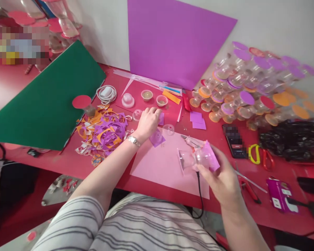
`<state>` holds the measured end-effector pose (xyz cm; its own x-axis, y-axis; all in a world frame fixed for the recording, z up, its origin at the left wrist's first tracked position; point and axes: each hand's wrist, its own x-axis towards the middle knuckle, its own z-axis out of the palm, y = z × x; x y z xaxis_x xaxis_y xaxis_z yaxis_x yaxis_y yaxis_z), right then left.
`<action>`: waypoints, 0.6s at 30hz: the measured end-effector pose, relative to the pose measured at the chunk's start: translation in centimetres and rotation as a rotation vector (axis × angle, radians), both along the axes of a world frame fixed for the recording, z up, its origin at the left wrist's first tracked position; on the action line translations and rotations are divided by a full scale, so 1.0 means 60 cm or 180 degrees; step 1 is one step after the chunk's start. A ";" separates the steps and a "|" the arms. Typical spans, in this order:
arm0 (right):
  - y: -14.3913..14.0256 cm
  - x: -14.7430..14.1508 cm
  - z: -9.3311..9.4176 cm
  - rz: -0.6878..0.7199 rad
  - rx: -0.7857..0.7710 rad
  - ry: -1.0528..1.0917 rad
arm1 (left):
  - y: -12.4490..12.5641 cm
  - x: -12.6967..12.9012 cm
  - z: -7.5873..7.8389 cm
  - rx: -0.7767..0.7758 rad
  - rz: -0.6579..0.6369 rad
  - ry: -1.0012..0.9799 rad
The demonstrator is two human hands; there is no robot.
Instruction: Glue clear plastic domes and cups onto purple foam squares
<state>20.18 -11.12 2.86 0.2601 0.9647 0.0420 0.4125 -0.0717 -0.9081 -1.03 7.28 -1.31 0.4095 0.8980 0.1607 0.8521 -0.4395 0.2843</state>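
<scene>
Head view of a red table [68,162]. The right hand [222,179], at 4 o'clock from the frame's centre, is closed around a clear plastic cup [199,157] with a purple paper piece [211,156] pressed against it; the cup is held just above the right edge of a pink paper sheet [164,164]. The left hand [148,122], near centre, rests with curled fingers on the table over a small purple square [161,119] (whether it grips anything cannot be told). Just beside it, at its 9 o'clock, lies a small clear dome [137,114]; at its 5 o'clock a second dome sits on another purple piece [157,138]. A heap of purple and orange paper scraps [103,130] lies at 9 o'clock from the left hand. At 12 o'clock a large purple sheet [175,38] leans on the wall; at 2 o'clock stands a stack of capped clear cups [251,90]. A phone [234,141] and yellow-handled scissors [255,153] lie at 2 o'clock from the right hand.
</scene>
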 end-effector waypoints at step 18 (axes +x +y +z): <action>-0.005 -0.122 -0.074 0.0259 -0.1257 0.3332 | -0.223 -0.044 0.000 -0.1461 -0.0681 -0.2431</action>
<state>12.89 -11.41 -1.61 -0.0766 0.8777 -0.4730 -0.5242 -0.4390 -0.7297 -3.65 -6.09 -1.29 0.5035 0.8579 0.1022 0.2742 -0.2708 0.9227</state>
